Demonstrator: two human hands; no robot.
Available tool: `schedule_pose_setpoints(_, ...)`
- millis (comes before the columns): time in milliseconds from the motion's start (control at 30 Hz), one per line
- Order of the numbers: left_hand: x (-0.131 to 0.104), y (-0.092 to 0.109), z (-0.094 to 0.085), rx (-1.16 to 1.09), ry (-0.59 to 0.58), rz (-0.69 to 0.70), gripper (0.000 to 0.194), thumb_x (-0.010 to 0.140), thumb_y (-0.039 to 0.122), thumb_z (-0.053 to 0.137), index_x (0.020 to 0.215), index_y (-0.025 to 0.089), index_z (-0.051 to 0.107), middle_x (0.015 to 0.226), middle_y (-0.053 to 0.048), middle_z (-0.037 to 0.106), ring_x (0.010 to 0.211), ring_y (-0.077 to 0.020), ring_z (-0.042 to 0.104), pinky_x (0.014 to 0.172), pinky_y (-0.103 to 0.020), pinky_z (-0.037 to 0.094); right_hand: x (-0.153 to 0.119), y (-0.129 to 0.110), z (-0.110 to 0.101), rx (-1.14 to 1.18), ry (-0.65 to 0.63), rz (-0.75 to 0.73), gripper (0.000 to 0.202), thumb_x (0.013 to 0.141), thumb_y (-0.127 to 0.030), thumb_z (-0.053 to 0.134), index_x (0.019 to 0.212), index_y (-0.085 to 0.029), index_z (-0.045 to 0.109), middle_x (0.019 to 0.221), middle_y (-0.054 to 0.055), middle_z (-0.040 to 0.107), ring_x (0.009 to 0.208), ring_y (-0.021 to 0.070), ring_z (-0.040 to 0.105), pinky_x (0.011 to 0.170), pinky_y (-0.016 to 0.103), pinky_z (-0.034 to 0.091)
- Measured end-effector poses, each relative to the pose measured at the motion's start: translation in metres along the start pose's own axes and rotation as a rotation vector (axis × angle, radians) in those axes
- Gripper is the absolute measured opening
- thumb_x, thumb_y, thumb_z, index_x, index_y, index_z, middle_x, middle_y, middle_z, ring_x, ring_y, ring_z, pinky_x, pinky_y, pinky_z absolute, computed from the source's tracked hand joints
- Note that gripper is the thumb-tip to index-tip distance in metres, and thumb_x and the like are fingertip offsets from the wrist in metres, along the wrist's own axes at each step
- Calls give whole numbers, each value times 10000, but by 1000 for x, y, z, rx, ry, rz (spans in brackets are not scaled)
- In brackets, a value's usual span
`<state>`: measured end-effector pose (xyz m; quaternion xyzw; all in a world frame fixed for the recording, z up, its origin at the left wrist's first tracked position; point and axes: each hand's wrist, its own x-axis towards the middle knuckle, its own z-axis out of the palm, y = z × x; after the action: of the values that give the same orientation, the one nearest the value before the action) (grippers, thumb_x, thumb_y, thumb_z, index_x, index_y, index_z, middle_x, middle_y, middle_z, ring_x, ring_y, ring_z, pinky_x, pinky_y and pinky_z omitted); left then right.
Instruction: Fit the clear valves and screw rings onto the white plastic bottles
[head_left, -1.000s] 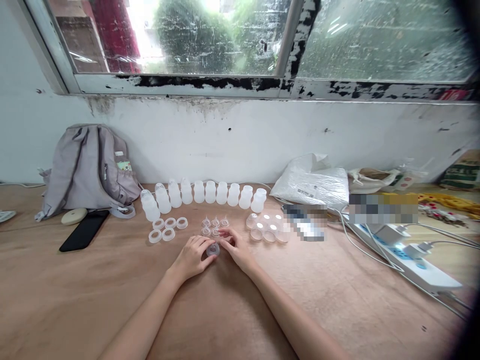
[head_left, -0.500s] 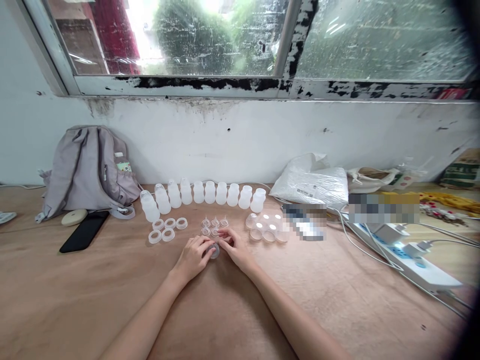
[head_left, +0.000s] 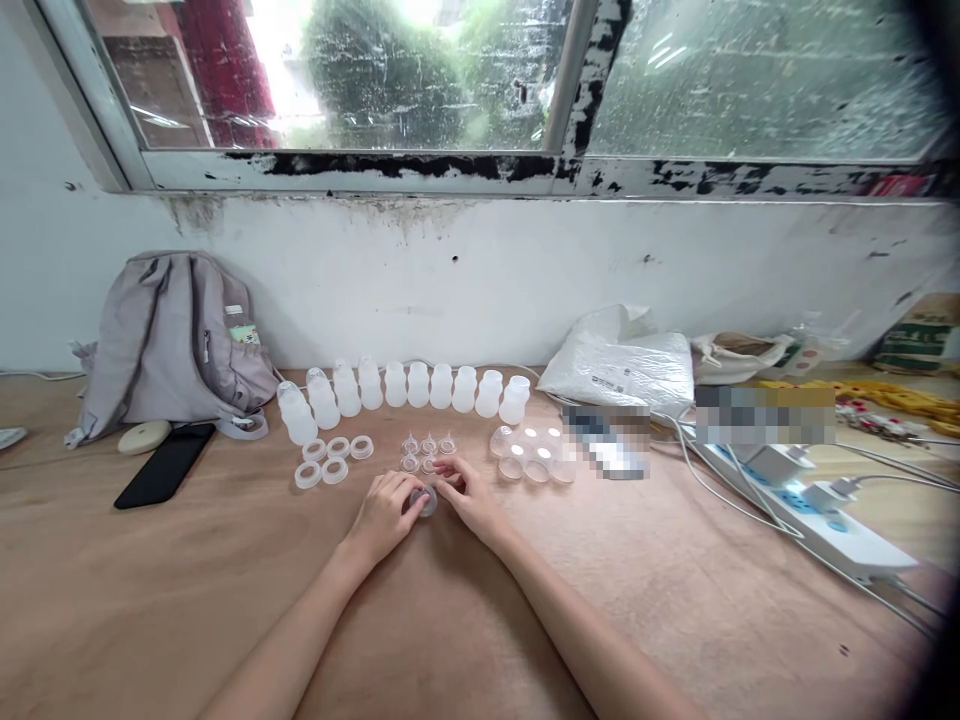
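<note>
My left hand [head_left: 388,512] rests on the table with its thumb and fingers closed round a translucent bottle collar ring [head_left: 428,503]. Just right of that ring, my right hand [head_left: 469,497] has its fingers curved and apart from the thumb. Its fingertips reach the front of a group of clear silicone bottle nipples [head_left: 428,446]; contact cannot be made out. Several loose collar rings [head_left: 334,470] lie to the left. Behind them stands a curved row of frosted baby bottles [head_left: 395,386], those at the left wearing clear tops. Clear domed caps [head_left: 536,470] are grouped at the right.
A grey backpack [head_left: 169,340] leans on the wall, with a black phone [head_left: 165,466] and a round beige case [head_left: 145,436] before it. On the right are a white plastic bag [head_left: 622,365] and a power strip [head_left: 862,545] with plugs and trailing cables.
The view has shifted slightly, so the things sit a little further left. Both hands keep nearly the same pose, the left one still round the collar ring.
</note>
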<state>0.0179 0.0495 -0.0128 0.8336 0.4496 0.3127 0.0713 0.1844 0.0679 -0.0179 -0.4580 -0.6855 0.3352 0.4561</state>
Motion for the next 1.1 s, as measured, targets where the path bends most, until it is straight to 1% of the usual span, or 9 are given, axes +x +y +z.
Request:
schedule_pose_setpoints(200,0,0,0,-70,48,-26,125,815,264,454,845,203,560,909,-29,597,878,-182,509,798,-329,363,0,-2,0,7,-14,-6,232,714,-166,503,934,-199,569,929,28,595,816,145,528,707,266,419)
schedule_pose_setpoints(333,2,2,-2,-282,160,-214,173,832,312,413,809,203,546,819,-15,605,794,-162,540,744,-286,389,-2,-9,-1,-5,-63,-14,279,699,-113,469,946,-198,566,908,25,596,778,135,528,673,248,418)
schedule_pose_setpoints(467,4,6,-3,-516,162,-344,198,830,339,403,775,193,525,719,7,594,678,-134,557,632,-231,408,-6,-16,1,-28,-95,-70,282,694,-120,483,951,-200,566,870,18,596,704,121,511,635,233,409)
schedule_pose_setpoints(567,4,9,-2,-620,158,-371,200,819,340,417,752,183,522,680,15,586,632,-123,553,591,-214,406,-9,-19,6,-33,-80,-89,165,727,-198,492,875,-191,564,794,9,589,623,108,484,583,222,395)
schedule_pose_setpoints(667,3,12,3,-707,141,-393,212,807,354,433,751,174,529,700,3,599,633,-124,564,585,-213,421,-12,-19,11,-36,-42,-65,70,719,-202,485,775,-186,524,693,-15,551,553,97,445,522,210,365)
schedule_pose_setpoints(833,1,18,7,-800,139,-493,273,820,390,393,951,177,505,643,4,610,559,-131,574,534,-226,443,-12,-16,13,-63,58,-14,22,688,-175,481,701,-188,469,628,-32,508,546,103,435,522,215,347)
schedule_pose_setpoints(900,1,21,5,-787,110,-462,268,818,378,399,968,179,497,675,-6,629,598,-140,596,578,-241,464,-11,-16,13,-69,88,8,28,682,-177,481,669,-186,457,606,-35,493,542,103,429,524,217,344)
schedule_pose_setpoints(1000,-1,25,1,-664,58,-339,202,785,322,462,926,187,512,812,-33,655,735,-158,621,685,-257,470,-10,-16,12,-57,95,50,39,669,-173,477,642,-183,452,581,-40,474,530,101,417,508,214,331)
schedule_pose_setpoints(1100,-3,24,1,-507,42,-280,196,762,258,476,949,206,499,788,-19,658,726,-157,624,695,-258,467,-8,-13,13,-35,99,89,38,648,-158,472,635,-183,447,571,-47,455,530,98,407,496,207,318)
